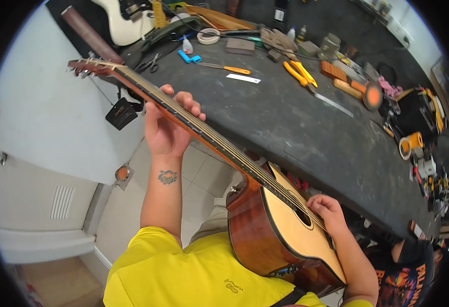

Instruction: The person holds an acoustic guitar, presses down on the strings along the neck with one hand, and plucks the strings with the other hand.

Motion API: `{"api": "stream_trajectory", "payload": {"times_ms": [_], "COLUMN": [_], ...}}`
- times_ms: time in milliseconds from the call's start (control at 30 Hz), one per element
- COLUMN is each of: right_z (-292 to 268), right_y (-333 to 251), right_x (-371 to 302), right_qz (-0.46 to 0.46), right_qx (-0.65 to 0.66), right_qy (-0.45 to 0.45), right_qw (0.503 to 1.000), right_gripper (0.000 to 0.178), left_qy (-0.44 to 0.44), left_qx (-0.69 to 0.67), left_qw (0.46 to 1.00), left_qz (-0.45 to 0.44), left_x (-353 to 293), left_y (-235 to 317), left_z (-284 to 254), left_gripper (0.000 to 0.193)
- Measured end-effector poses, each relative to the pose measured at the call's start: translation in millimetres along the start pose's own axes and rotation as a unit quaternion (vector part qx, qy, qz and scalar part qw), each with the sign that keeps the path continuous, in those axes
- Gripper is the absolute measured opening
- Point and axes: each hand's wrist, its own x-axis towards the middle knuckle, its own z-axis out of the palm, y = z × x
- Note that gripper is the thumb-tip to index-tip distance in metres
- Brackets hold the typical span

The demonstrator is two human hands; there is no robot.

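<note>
An acoustic guitar [293, 220] with a pale top and reddish-brown sides lies across my body, its neck running up to the left. My left hand [171, 120] is closed round the neck, thumb on the near side and fingertips on the far side. The headstock [94, 66] with its tuning pegs sits beyond that hand, and a black tag [121, 113] hangs below it. At the strings beside the sound hole [304, 217] rests my right hand [329, 211], its fingers curled together. Whether a pick is between them is hidden.
A dark workbench [286, 123] stretches along the far side. On it lie orange-handled pliers [300, 74], a blue string winder [188, 57], a steel ruler [243, 78], a mallet [372, 95] and tape [208, 36]. Another person [406, 271] in a black shirt is at the lower right.
</note>
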Motion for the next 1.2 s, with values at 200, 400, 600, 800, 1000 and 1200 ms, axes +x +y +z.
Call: {"api": "stream_trajectory", "payload": {"times_ms": [200, 400, 600, 800, 1000, 1200], "right_z": [-11.7, -15.5, -6.1, -7.8, -5.9, -13.5], "right_y": [18.0, 22.0, 17.3, 12.7, 2.8, 14.4], "right_x": [-3.2, 2.0, -0.3, -0.5, -9.5, -6.1], "right_qz": [-0.049, 0.014, -0.063, -0.030, -0.072, -0.025], "right_qx": [0.044, -0.003, 0.058, 0.021, 0.152, 0.061], "right_qy": [-0.023, 0.034, 0.025, 0.021, -0.029, 0.013], "right_qw": [0.998, 0.999, 0.996, 0.999, 0.985, 0.998], "right_gripper": [0.006, 0.009, 0.011, 0.011, 0.012, 0.013], "left_qy": [-0.054, -0.082, -0.112, -0.082, -0.093, -0.097], "left_qx": [-0.008, -0.039, -0.030, -0.096, -0.082, -0.100], "left_qw": [0.998, 0.996, 0.993, 0.992, 0.992, 0.990], "left_qz": [0.012, 0.018, 0.009, 0.004, 0.013, 0.008], "left_x": [6.8, 17.5, 15.4, 14.1, 17.0, 18.3], "left_y": [8.5, 4.0, -2.2, -6.1, -7.7, -4.0], "left_z": [-17.1, -21.1, -22.6, -6.8, -24.5, -15.9], "left_gripper": [0.040, 0.040, 0.045, 0.055, 0.054, 0.044]}}
